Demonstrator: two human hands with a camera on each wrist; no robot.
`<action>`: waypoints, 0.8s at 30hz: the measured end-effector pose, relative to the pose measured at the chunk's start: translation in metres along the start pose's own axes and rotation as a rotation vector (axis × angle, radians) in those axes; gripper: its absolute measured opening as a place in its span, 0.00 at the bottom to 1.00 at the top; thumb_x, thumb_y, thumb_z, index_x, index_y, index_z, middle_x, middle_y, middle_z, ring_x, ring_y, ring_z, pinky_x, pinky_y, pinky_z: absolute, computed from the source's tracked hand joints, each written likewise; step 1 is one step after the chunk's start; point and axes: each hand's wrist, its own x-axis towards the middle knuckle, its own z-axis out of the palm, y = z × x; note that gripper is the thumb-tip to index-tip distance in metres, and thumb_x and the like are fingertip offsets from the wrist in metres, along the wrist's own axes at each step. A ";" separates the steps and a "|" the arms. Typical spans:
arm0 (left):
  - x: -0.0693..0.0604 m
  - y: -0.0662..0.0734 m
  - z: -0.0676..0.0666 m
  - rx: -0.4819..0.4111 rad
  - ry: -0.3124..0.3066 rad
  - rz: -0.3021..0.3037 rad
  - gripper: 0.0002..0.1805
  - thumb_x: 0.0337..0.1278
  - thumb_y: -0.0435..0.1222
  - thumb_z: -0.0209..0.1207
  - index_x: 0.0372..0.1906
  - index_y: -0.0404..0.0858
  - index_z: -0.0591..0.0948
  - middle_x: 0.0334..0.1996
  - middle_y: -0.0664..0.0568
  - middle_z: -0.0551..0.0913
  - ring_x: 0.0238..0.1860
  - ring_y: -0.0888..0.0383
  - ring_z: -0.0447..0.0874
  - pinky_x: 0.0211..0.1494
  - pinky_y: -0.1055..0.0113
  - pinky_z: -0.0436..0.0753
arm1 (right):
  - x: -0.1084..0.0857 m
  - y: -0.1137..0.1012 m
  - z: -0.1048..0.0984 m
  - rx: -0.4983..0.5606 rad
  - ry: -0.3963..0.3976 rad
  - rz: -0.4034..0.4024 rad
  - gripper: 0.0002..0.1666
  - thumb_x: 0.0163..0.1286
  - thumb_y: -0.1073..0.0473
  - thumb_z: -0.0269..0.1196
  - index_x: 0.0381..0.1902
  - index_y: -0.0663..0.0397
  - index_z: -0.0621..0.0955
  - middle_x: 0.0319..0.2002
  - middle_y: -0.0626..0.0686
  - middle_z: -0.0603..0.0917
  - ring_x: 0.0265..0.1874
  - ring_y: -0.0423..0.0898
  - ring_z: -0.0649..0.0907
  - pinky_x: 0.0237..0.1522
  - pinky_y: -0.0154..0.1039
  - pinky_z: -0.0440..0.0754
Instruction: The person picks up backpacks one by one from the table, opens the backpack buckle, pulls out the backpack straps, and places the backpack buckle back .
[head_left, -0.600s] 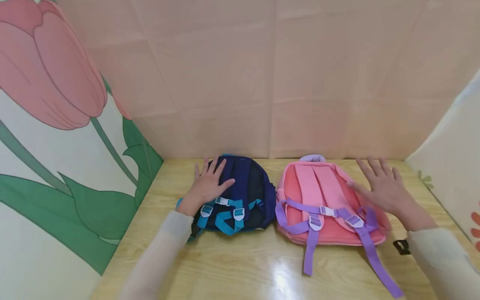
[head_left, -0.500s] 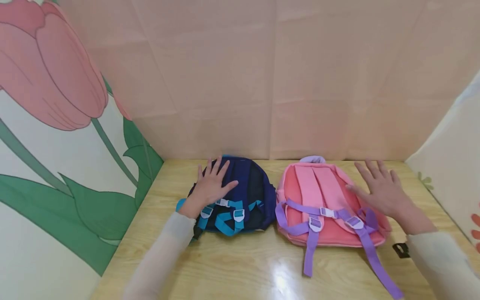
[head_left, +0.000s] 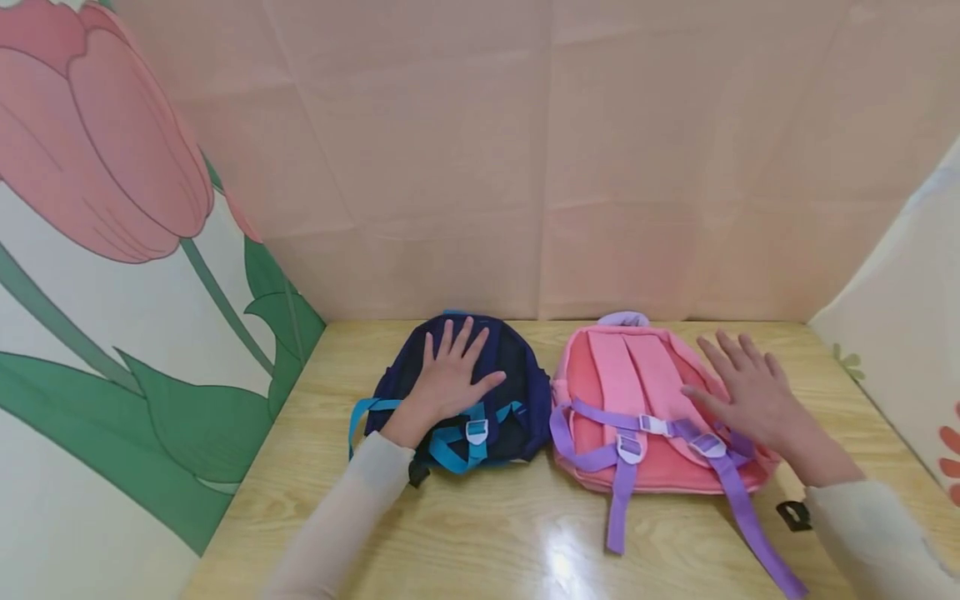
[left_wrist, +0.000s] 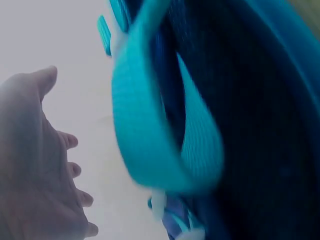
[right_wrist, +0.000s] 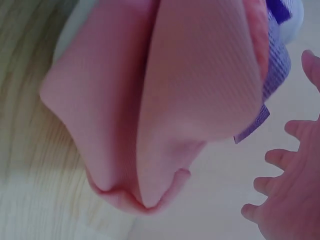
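Note:
Two small backpacks lie side by side on the table, strap side up. Over the navy backpack [head_left: 517, 367] with its teal straps [head_left: 450, 454], my left hand [head_left: 450, 379] is spread with straight fingers. The left wrist view shows that hand [left_wrist: 40, 155] apart from the bag, beside a looped teal strap [left_wrist: 142, 130]. My right hand [head_left: 753, 396] hovers spread over the right edge of the pink backpack [head_left: 600, 367], which has purple straps [head_left: 618, 500]. In the right wrist view there is a gap between the fingers and the pink bag [right_wrist: 195, 75]. Neither hand holds anything.
The wooden table [head_left: 480, 533] ends at a pink cloth backdrop [head_left: 465, 167]. A tulip-printed panel [head_left: 150, 325] borders the left side, and a pale panel [head_left: 907, 333] the right. A black buckle [head_left: 793, 515] lies by the right sleeve.
My left hand has moved right, further over the navy backpack, uncovering its left strap. The right hand has shifted slightly left and down. Both backpacks stay in place.

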 end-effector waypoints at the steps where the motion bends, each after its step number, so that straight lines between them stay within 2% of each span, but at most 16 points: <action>1: 0.000 0.002 0.001 0.000 0.004 0.005 0.49 0.64 0.75 0.28 0.83 0.54 0.44 0.82 0.51 0.35 0.81 0.39 0.30 0.76 0.33 0.37 | -0.001 -0.001 0.000 0.002 0.002 -0.002 0.54 0.72 0.35 0.58 0.82 0.54 0.48 0.78 0.72 0.48 0.78 0.69 0.35 0.71 0.69 0.25; 9: 0.001 0.023 0.005 -0.032 -0.006 0.039 0.49 0.65 0.75 0.30 0.83 0.54 0.45 0.83 0.50 0.38 0.81 0.41 0.29 0.76 0.33 0.35 | -0.005 -0.011 0.004 0.011 0.032 -0.035 0.52 0.70 0.38 0.62 0.81 0.54 0.54 0.76 0.73 0.53 0.78 0.70 0.41 0.73 0.68 0.31; 19: 0.004 0.051 0.008 -0.030 -0.015 0.098 0.49 0.65 0.75 0.30 0.83 0.53 0.46 0.83 0.52 0.36 0.81 0.42 0.28 0.77 0.34 0.35 | -0.008 -0.016 0.007 0.028 0.035 -0.055 0.53 0.70 0.38 0.62 0.81 0.52 0.52 0.76 0.72 0.54 0.78 0.70 0.43 0.75 0.64 0.29; 24: 0.005 0.062 0.008 -0.033 -0.010 0.121 0.48 0.66 0.73 0.34 0.82 0.52 0.50 0.83 0.51 0.39 0.81 0.44 0.27 0.77 0.36 0.36 | -0.009 -0.020 0.009 0.073 0.027 -0.049 0.54 0.69 0.37 0.64 0.82 0.46 0.51 0.75 0.71 0.56 0.76 0.71 0.48 0.72 0.72 0.42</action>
